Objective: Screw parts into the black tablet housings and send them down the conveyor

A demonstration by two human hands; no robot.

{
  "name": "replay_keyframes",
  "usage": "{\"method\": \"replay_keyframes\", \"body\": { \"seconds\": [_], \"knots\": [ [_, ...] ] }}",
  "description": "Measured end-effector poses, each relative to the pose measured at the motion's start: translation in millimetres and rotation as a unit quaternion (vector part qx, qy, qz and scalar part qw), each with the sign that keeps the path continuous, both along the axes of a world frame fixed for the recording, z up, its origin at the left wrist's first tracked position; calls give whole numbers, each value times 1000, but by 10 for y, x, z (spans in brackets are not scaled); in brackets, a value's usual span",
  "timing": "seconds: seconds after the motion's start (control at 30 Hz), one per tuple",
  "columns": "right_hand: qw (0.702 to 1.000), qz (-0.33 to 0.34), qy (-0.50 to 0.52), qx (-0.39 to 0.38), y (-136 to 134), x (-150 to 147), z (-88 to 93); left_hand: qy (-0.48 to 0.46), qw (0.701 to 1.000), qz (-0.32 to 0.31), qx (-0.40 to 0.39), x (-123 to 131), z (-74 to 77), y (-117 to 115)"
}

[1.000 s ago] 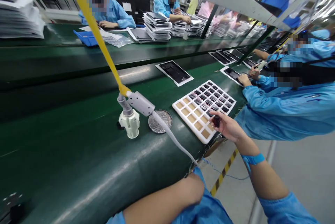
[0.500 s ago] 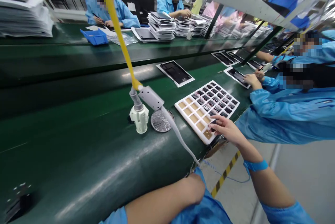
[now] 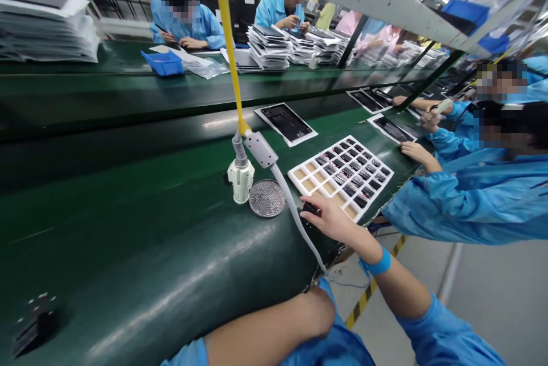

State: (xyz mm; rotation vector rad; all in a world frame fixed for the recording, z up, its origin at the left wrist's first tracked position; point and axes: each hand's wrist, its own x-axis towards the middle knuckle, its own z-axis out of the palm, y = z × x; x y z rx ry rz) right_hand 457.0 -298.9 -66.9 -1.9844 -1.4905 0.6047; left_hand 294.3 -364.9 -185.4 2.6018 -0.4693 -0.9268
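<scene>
My right hand (image 3: 323,218), with a blue wrist strap (image 3: 375,263), pinches a small black part (image 3: 310,208) between thumb and fingers. It sits just off the lower corner of a white foam tray (image 3: 317,153). The tray's grid holds dark parts in most compartments, while the tan-bottomed ones along one edge look bare. A perforated metal disc (image 3: 268,198) lies left of my hand. My bare left forearm (image 3: 265,334) rests low along the belt's edge, and its hand is hidden below the picture.
A white fitting (image 3: 240,180) with a grey cable (image 3: 295,212) stands on the green belt (image 3: 128,229), below a yellow strap (image 3: 226,29). A co-worker's hand (image 3: 417,152) lies beside a black panel on white sheet (image 3: 391,129). Stacked panels (image 3: 269,49) stand across the belt.
My right hand has moved left, off the tray's corner, still pinching the black part. The whole view has swung, shifting the belt fittings to the right.
</scene>
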Motion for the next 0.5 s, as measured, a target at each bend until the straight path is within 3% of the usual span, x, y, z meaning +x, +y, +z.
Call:
{"method": "replay_keyframes", "body": {
  "seconds": [0.1,0.23,0.43,0.5],
  "knots": [
    [997,-55,7,49,1,207,47,-17,1000,1,-1,-3,-83,-22],
    [985,-146,-18,88,-71,614,51,-100,994,43,-34,6,-364,-130],
    [975,-150,-97,129,-78,849,-129,-100,991,73,-48,41,-709,-267],
    [967,-149,-138,153,-34,852,-164,-118,982,95,-110,23,-756,-249]
  ]
}}
